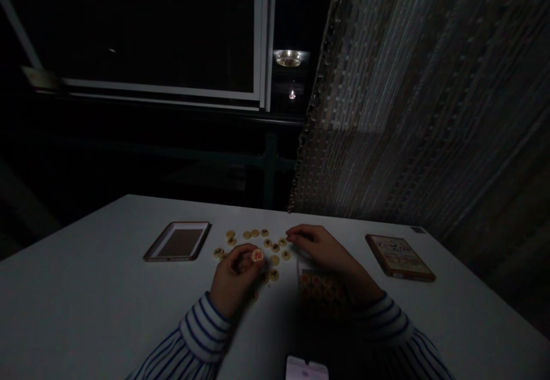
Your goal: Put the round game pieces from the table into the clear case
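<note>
My left hand (234, 277) pinches a round pale game disc with a red character (257, 255), held just above the white table (86, 288). Several more pale discs (258, 242) lie scattered on the table ahead of both hands. My right hand (320, 248) reaches over them, fingertips curled down onto a disc near the right end of the scatter. Under my right wrist sits a dim tray or box of discs with red marks (320, 294). Both arms wear striped sleeves.
An open shallow box tray (178, 241) lies left of the discs. A flat printed box lid (399, 257) lies at the right. A pale phone-like object (307, 368) sits at the near edge. A beaded curtain (408, 99) hangs behind; dark windows at the back.
</note>
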`<state>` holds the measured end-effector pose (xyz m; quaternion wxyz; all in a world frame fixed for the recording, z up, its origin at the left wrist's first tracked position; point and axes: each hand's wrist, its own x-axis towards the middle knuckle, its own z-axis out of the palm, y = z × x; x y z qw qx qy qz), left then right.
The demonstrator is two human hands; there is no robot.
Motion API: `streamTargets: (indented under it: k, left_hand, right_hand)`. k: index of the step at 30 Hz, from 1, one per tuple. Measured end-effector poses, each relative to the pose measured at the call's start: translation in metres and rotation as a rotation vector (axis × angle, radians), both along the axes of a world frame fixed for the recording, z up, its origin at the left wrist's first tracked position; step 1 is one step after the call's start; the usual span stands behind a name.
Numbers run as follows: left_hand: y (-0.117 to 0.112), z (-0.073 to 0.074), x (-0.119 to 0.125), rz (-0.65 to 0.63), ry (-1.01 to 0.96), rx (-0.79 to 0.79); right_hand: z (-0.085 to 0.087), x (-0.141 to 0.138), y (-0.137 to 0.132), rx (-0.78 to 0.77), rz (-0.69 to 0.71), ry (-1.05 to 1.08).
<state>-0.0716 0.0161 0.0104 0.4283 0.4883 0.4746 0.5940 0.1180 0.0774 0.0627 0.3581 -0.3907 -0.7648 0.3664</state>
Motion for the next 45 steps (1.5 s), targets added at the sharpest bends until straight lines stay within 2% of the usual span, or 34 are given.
streamTargets:
  k: [8,16,22,28,37,42,45]
  left_hand:
    - [0.002,0.003,0.02,-0.069,-0.098,-0.058]
    - [0.005,0.013,0.047,-0.096,-0.027,-0.044]
    - [0.003,0.018,0.065,-0.083,0.0,-0.039]
    - [-0.003,0.006,0.072,-0.089,-0.071,-0.122]
    - [-0.001,-0.013,0.073,-0.036,-0.14,-0.15]
    - [0.001,-0.019,0.072,0.024,-0.146,-0.176]
    - [0.001,-0.019,0.071,0.013,-0.133,-0.167]
  right_hand:
    - [0.009,0.005,-0.006,0.046,0.03,-0.016]
    - [0.024,0.017,-0.014,0.121,0.031,-0.052]
    - [0.027,0.025,-0.015,0.125,0.017,-0.118]
    - [0.029,0.03,-0.017,0.109,0.013,-0.237]
    - [0.028,0.03,-0.021,0.224,0.061,-0.547]
    - [0.024,0.029,-0.023,0.241,0.09,-0.683]
    - [0.022,0.027,-0.025,0.237,0.09,-0.722]
